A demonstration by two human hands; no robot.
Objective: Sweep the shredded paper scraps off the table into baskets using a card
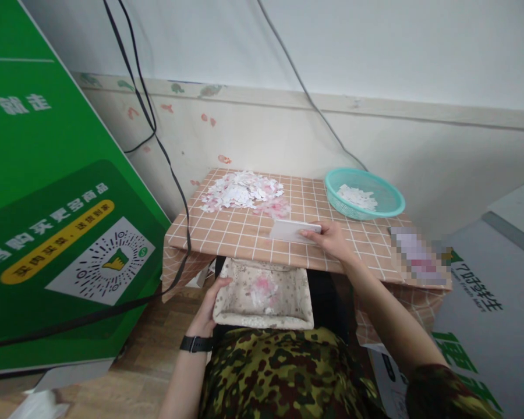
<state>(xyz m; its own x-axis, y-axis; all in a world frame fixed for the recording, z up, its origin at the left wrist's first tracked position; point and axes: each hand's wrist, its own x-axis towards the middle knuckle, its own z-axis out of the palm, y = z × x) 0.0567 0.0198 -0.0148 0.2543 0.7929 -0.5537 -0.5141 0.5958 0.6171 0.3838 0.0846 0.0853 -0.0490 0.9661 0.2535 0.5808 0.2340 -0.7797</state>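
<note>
My left hand (213,299) grips the left side of a fabric-lined basket (231,294), its thumb over the rim. The basket is on my lap, in front of the table edge; a small pink-and-white translucent scrap (264,291) lies in it. My right hand (329,237) is closed on the right end of a flat white rectangular piece (290,230), held over the front of the table. Beyond that piece, a heap of small white paper-like pieces (244,191) is spread on the table, with pink-tinted scraps (274,206) at its near edge.
A turquoise plastic colander (384,203) with more white pieces (357,196) stands at the back right of the checked tablecloth (240,233). A blurred-out flat object (419,256) lies at the right edge. A black cable (179,192) hangs left, before a green sign (70,233).
</note>
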